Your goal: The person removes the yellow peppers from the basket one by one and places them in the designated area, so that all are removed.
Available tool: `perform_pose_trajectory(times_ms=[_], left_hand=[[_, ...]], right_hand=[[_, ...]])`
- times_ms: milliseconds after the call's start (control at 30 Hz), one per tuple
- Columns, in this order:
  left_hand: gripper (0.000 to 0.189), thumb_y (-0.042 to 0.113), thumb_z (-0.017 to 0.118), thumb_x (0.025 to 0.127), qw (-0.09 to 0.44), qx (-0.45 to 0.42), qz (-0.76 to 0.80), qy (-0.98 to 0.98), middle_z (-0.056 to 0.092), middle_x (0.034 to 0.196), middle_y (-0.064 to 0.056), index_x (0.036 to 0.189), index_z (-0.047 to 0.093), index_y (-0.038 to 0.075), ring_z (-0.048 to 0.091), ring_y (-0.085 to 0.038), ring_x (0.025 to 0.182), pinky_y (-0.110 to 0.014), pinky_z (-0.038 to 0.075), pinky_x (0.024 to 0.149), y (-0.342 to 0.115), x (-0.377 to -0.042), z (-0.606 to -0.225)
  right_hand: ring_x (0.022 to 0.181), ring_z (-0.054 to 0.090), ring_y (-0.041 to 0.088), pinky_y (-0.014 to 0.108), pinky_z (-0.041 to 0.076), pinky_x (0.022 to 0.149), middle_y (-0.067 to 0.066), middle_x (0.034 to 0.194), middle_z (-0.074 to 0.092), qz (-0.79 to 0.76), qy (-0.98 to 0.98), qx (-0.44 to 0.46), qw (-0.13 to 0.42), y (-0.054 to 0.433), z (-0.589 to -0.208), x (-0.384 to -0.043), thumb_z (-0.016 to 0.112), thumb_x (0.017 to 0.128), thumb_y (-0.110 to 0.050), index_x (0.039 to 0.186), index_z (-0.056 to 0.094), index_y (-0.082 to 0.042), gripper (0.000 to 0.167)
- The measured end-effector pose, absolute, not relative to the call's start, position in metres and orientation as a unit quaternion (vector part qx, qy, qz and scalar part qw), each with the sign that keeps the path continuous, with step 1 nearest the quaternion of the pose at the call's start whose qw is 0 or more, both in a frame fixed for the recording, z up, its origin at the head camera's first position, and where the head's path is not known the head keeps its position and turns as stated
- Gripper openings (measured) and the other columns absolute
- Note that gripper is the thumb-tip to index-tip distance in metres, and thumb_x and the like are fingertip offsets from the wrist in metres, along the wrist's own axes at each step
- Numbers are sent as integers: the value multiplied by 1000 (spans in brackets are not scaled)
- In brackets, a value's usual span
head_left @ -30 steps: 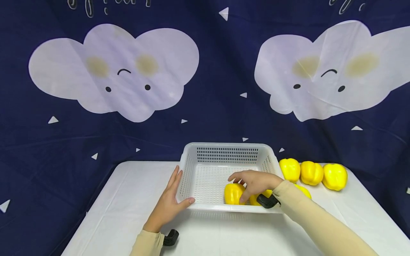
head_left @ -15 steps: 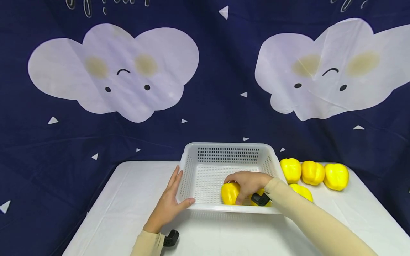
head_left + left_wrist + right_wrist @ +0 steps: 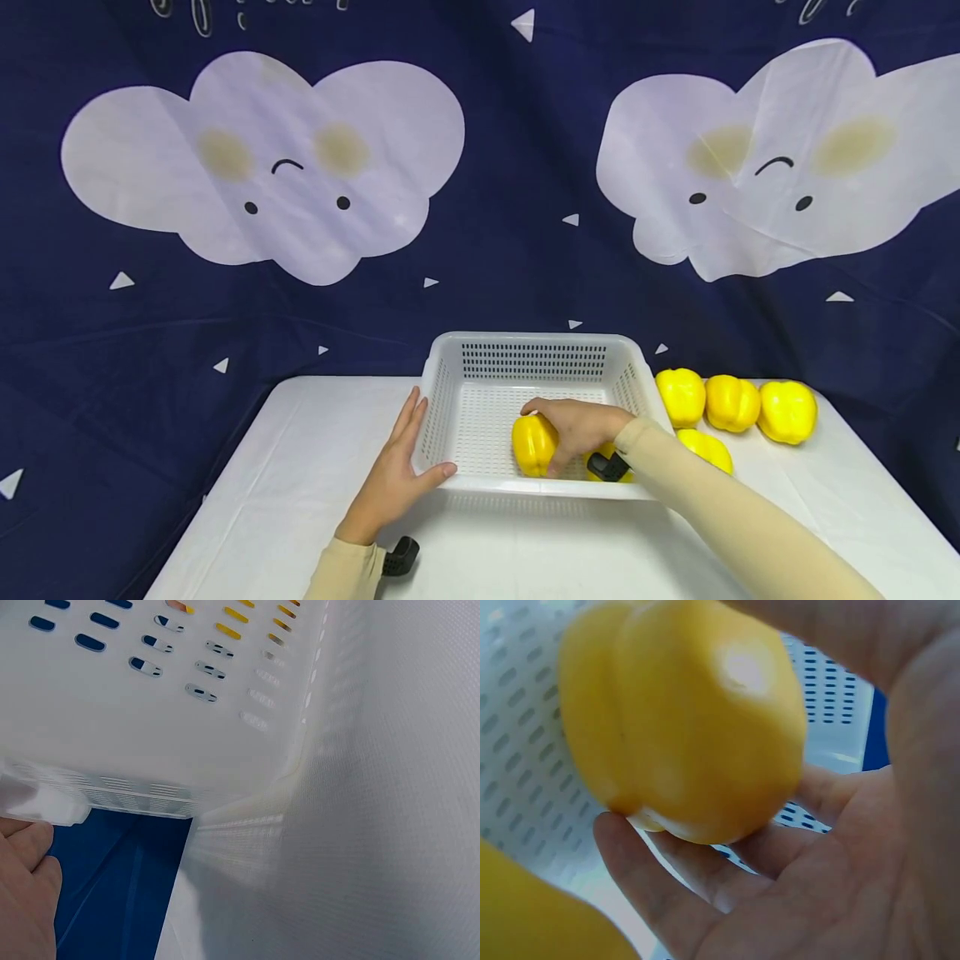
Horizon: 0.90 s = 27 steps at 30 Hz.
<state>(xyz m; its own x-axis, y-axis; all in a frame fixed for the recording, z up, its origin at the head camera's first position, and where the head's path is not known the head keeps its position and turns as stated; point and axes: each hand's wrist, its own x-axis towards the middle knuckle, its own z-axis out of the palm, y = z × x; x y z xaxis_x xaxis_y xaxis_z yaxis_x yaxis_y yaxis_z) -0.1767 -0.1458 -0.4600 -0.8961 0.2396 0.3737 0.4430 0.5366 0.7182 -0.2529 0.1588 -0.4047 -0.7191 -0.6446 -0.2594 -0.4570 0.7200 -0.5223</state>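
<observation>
In the head view my right hand [image 3: 579, 427] grips a yellow bell pepper [image 3: 532, 447] inside the white plastic basket [image 3: 540, 487], near its front wall. The right wrist view shows the fingers [image 3: 671, 889] curled round the pepper, with the thumb on its other side. A second yellow pepper [image 3: 600, 473] lies in the basket to the right, partly hidden by the wrist camera. My left hand [image 3: 395, 475] rests against the basket's left side, fingers straight and thumb over the front rim; part of it shows in the left wrist view beside the basket wall [image 3: 112, 735].
Three yellow peppers [image 3: 731, 404] stand in a row right of the basket. Another pepper [image 3: 705, 450] lies nearer, partly behind the right sleeve. A white cloth covers the table [image 3: 255, 500]. Behind it hangs a dark blue curtain [image 3: 517, 250] with cloud prints.
My right hand has shifted left within the basket, and the pepper has moved left and slightly up with it. The left hand and the basket have stayed in place.
</observation>
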Motion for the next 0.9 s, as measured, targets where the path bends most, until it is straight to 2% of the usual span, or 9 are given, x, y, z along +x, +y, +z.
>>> perform_pose_trajectory(times_ms=[400, 900], left_hand=[[100, 33, 80, 83, 121, -192, -436, -871, 6, 169, -3, 158, 23, 0, 19, -40, 150, -66, 26, 112, -146, -178, -462], [99, 32, 80, 84, 114, -189, -442, -869, 6, 169, -4, 158, 23, 0, 19, -40, 150, -66, 26, 112, -146, -177, -461]], right_hand=[[90, 57, 16, 38, 50, 86, -5, 100, 61, -212, 905, -298, 219, 156, -406, -256, 93, 66, -18, 123, 55, -14, 69], [92, 57, 15, 39, 49, 87, -9, 100, 62, -221, 904, -299, 212, 159, -407, -259, 91, 66, -24, 125, 58, -16, 68]])
